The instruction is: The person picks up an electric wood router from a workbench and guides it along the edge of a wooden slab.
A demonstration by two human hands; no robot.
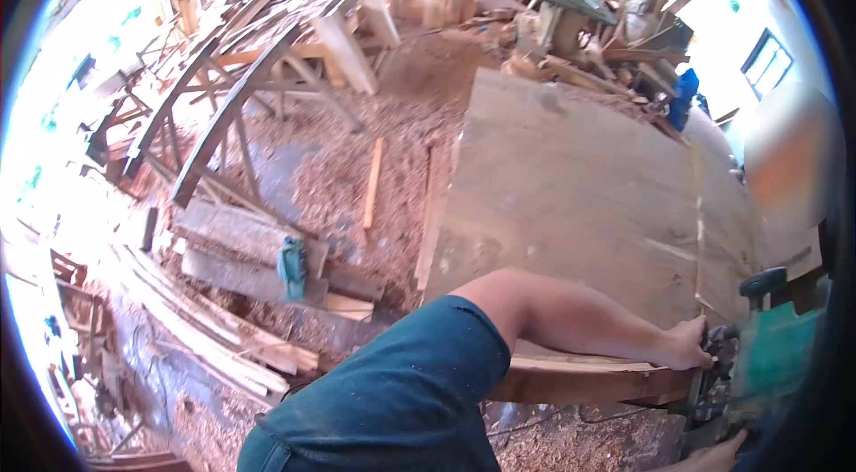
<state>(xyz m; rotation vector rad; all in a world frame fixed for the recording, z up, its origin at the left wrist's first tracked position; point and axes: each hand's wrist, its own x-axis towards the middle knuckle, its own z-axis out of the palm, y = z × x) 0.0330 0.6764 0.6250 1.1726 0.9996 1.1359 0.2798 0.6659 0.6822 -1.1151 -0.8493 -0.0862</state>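
Observation:
My left arm, in a dark teal sleeve, stretches across to the right side. My left hand [687, 344] is closed at the metal front part of a green power tool [777, 349] with a black knob [763, 281]; its exact grip is partly hidden. Beneath the left forearm lies a long wooden beam [580, 383], its end close to the tool. Only part of my right hand [716, 456] shows at the bottom right, below the tool and beside its dark parts. What its fingers do is unclear.
A large plywood sheet [571, 196] lies beyond my arm. Curved wooden frames [234, 98] stand at the left, near a small teal power tool [291, 267] on boards. Long strips [201, 325] lie at lower left. Shavings [357, 173] cover the floor; scrap wood [615, 71] is piled behind.

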